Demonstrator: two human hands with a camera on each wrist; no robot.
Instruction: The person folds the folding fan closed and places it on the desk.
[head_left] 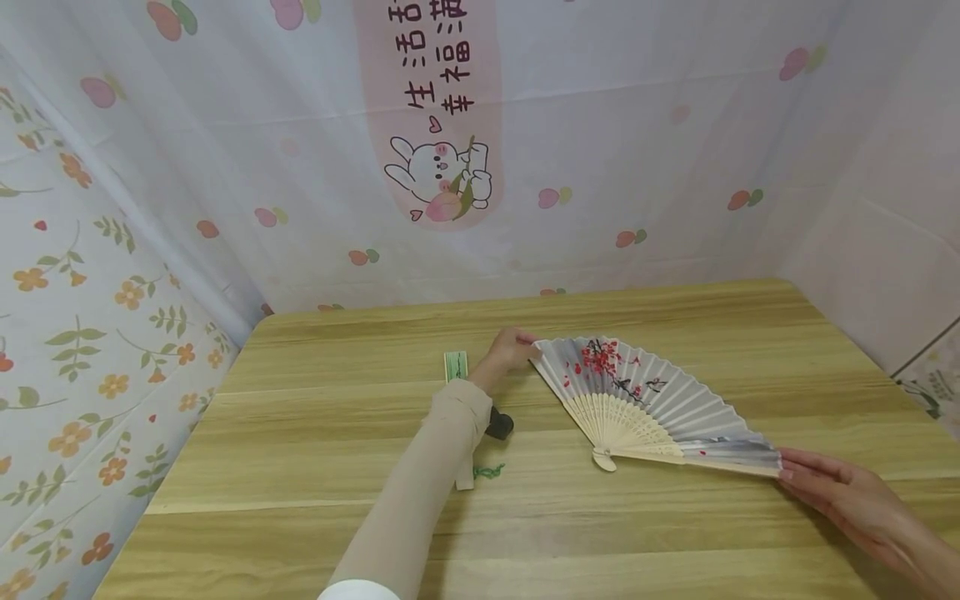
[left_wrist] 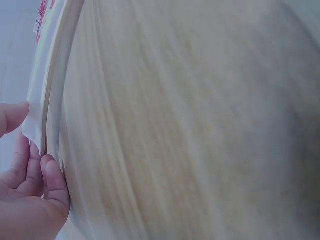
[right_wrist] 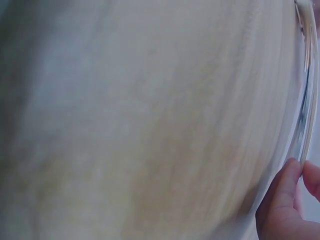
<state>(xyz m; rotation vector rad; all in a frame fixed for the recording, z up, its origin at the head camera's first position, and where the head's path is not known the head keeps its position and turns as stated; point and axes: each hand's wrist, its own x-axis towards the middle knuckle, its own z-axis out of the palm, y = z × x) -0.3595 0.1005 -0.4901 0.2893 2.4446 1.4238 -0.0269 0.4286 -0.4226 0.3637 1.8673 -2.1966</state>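
Well, a wide fan [head_left: 660,383] of folded white cloth with red flowers and thin, pale, holey ribs is spread over the smooth, stripy wooden bench [head_left: 637,533], nearer the bench's right edge. The left hand [head_left: 512,348] and right hand [head_left: 851,496] each pinch one end. The beige left sleeve [head_left: 420,475] partly hides a flat green-and-cream strip [head_left: 456,364] and a black thing [head_left: 500,423].

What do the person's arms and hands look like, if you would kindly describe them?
On the left, a plain beige sleeve ends in a bunched cuff, with white fabric at the frame's bottom edge. The left hand and right hand are ungloved; no sleeve shows on the right.
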